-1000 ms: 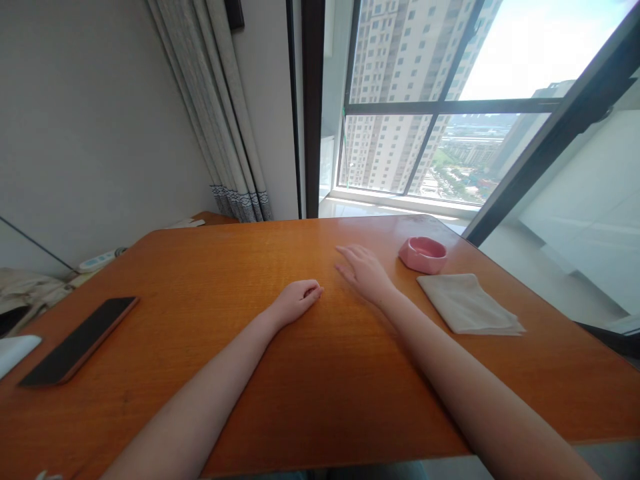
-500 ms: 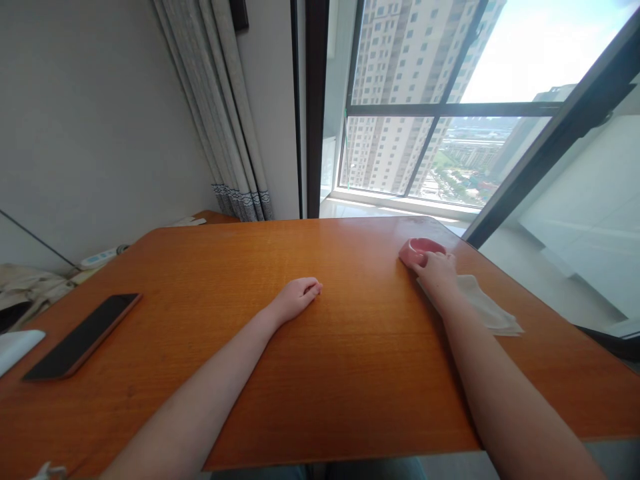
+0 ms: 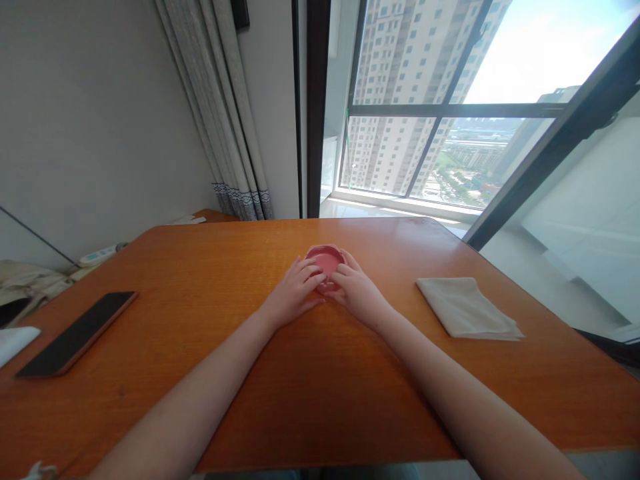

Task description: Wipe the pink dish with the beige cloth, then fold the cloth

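Observation:
A pink, shallow round dish with a raised rim, like an ashtray [image 3: 326,259], is at the middle of the wooden table [image 3: 240,267]. My left hand [image 3: 296,288] grips its left side, with fingers over the rim. On the opposite side, my right hand [image 3: 356,288] is closed on the rim, its fingertips reaching inside. Both hands hide parts of the dish's near side. Off to the right of my right arm lies a folded pale cloth [image 3: 467,308], flat and untouched.
A black phone-like slab [image 3: 77,333] with a reddish edge lies on the table's left. A white object [image 3: 17,343] sits at the far left edge, near a power strip [image 3: 103,255]. Beyond the table stand a grey curtain [image 3: 215,113] and a large window [image 3: 400,153].
My right hand has brought the pink ashtray from beside the cloth leftward to the middle. My left hand, earlier loosely curled and holding nothing, now grips its left side.

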{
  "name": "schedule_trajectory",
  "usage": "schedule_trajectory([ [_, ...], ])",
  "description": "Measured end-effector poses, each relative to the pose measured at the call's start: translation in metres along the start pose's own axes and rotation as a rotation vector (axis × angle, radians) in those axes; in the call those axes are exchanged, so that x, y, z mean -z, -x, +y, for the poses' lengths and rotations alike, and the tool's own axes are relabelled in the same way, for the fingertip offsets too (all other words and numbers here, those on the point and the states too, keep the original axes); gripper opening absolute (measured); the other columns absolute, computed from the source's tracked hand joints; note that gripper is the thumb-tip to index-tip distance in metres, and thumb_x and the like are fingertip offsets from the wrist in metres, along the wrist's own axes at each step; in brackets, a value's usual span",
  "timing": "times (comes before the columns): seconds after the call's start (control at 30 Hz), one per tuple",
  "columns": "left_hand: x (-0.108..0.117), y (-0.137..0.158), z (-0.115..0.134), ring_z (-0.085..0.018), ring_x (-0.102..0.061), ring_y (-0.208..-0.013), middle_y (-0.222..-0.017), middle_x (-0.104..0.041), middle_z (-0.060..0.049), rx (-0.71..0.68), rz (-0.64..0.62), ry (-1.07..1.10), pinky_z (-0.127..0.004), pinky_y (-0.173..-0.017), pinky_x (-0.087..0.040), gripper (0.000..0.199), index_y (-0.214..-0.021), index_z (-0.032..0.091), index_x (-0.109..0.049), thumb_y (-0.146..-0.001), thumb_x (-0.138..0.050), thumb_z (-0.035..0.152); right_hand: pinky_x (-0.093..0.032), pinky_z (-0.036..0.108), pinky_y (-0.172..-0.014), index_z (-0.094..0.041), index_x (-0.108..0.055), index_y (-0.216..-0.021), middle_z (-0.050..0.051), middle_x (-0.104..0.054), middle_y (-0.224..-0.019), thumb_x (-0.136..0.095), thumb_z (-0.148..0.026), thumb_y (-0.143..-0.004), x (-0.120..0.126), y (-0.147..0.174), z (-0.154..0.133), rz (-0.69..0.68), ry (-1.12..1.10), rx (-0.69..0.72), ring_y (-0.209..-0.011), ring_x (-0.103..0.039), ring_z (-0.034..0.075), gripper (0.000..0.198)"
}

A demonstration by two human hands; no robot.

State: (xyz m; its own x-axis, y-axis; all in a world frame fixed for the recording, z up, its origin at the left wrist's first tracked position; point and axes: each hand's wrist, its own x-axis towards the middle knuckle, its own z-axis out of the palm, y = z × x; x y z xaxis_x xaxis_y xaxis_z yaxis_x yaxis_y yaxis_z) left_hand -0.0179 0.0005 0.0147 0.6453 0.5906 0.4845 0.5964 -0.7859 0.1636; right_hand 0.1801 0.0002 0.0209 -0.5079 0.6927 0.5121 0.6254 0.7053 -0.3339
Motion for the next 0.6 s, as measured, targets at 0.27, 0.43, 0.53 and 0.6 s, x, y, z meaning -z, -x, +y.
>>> schedule_trajectory([
  [0.27, 0.007, 0.003, -0.020, -0.022, -0.046, -0.090, -0.089, -0.051, -0.007, 0.179, 0.079, -0.063, -0.039, -0.087, -0.042, 0.021, -0.079, 0.019, -0.052, -0.083, -0.054, 0.039, -0.036, 0.045, -0.106, -0.024, -0.047, -0.123, 0.011, -0.032, -0.143, -0.052, -0.028, -0.085, 0.005, 0.009, 0.017, 0.080, -0.075, -0.104, -0.130, -0.037, 0.024, 0.038],
  [0.43, 0.021, 0.022, -0.062, -0.027, -0.044, -0.093, -0.086, -0.049, -0.009, 0.551, 0.266, -0.338, -0.041, -0.084, -0.038, 0.021, -0.078, 0.018, -0.052, -0.081, -0.055, 0.039, -0.037, 0.042, -0.103, -0.018, -0.057, -0.107, 0.014, -0.038, -0.138, -0.047, -0.024, -0.085, 0.016, 0.017, 0.061, 0.141, 0.022, -0.280, -0.121, -0.047, 0.023, 0.025],
  [0.53, 0.032, 0.039, -0.087, -0.030, -0.044, -0.095, -0.087, -0.051, -0.011, 0.754, 0.263, -0.476, -0.043, -0.086, -0.036, 0.022, -0.081, 0.017, -0.054, -0.079, -0.055, 0.039, -0.037, 0.041, -0.102, -0.017, -0.060, -0.100, 0.013, -0.047, -0.129, -0.046, -0.023, -0.084, 0.016, 0.020, 0.073, 0.095, 0.067, -0.335, -0.118, -0.049, 0.024, 0.022],
  [0.6, 0.038, 0.048, -0.098, -0.030, -0.045, -0.094, -0.090, -0.054, -0.012, 0.857, 0.238, -0.534, -0.044, -0.086, -0.036, 0.023, -0.085, 0.016, -0.056, -0.078, -0.055, 0.038, -0.038, 0.040, -0.101, -0.017, -0.061, -0.097, 0.013, -0.050, -0.125, -0.046, -0.022, -0.084, 0.015, 0.021, 0.073, 0.044, 0.079, -0.349, -0.116, -0.051, 0.024, 0.021],
])
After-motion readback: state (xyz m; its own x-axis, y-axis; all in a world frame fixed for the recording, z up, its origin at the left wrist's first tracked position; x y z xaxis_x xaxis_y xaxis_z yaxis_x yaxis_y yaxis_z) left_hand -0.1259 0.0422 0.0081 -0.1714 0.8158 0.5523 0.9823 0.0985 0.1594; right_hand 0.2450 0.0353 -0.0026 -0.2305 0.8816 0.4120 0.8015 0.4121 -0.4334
